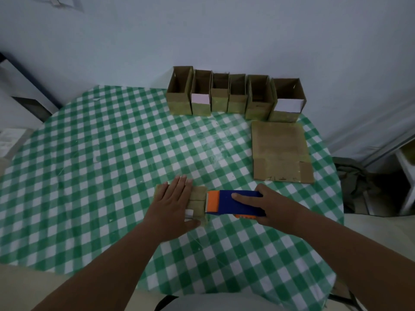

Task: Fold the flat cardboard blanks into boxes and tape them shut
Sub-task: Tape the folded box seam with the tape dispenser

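- The left hand (174, 202) lies flat on a small cardboard box (197, 198) near the table's front edge, fingers straight and pressing it down; the box shows to their right.
- The right hand (267, 205) grips a blue and orange tape dispenser (231, 202), forefinger stretched along its top, its orange end touching the box's right side.
- A flat cardboard blank (280, 151) lies well apart, to the right on the green checked tablecloth (101, 153).
- Six open boxes (235, 95) stand in a row along the far edge.
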